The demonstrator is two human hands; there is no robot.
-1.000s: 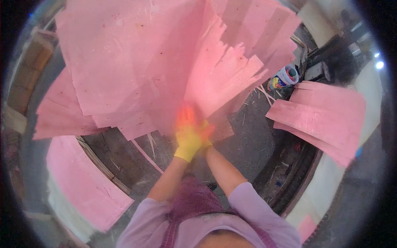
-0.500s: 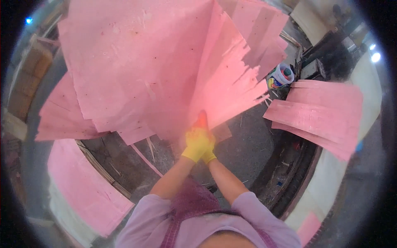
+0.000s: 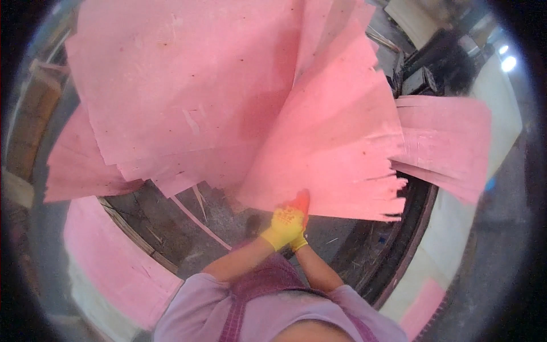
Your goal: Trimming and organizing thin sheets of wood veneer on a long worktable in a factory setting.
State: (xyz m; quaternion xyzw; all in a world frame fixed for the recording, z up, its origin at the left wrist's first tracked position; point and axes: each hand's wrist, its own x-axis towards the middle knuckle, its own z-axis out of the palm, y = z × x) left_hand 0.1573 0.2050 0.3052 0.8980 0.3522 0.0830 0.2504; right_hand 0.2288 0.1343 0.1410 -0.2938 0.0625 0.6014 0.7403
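Note:
A pink thin sheet (image 3: pixel 330 148) with a split, ragged right edge lies swung out over a stack of pink sheets (image 3: pixel 176 80). My left hand (image 3: pixel 286 225), in a yellow glove, is closed at the sheet's near edge, overlapping my right hand. My right hand (image 3: pixel 300 208), in a yellow glove with orange-red on it, grips that same edge, its thumb side on top of the sheet; most of it is hidden behind my left hand.
More pink sheets lie at the right (image 3: pixel 444 137) and lower left (image 3: pixel 114 256), on pale sheets (image 3: pixel 456 233). Brown boards (image 3: pixel 34 125) stand at the far left. Dark clutter (image 3: pixel 427 57) is at the upper right. Narrow offcut strips (image 3: pixel 202 225) lie over the grey floor (image 3: pixel 188 239).
My hands have moved right and down with the sheet, which has swung rightward and spread out. It now covers the white bucket that showed at the right earlier.

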